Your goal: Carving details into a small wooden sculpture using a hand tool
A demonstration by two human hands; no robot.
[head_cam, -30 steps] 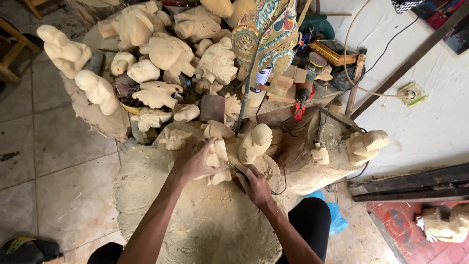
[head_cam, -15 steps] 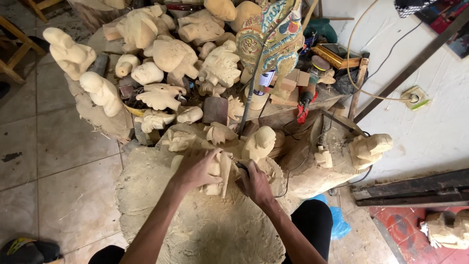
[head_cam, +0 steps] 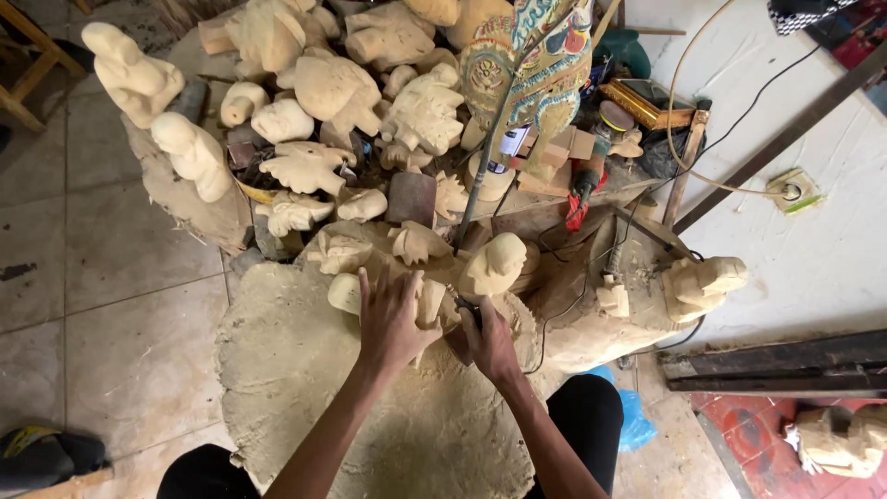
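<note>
Item: pale wooden carving (head_cam: 427,300), unfinished, lying at the centre of the dust-covered work mound (head_cam: 305,370). Left hand (head_cam: 393,319) spread flat over it, fingers splayed, pressing it down; a second earlier the fingers were curled closer about the piece, so the hold has firmed. Right hand (head_cam: 488,340), at 3 o'clock of the carving, closed around a dark tool (head_cam: 465,309), tip now nearer the wood. At 12 o'clock: heap of rough carved figures (head_cam: 323,88); painted mask (head_cam: 531,55) at 1 o'clock.

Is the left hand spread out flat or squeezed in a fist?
Spread out. The left hand lies palm down with its fingers fanned apart over the pale wooden carving.
</note>
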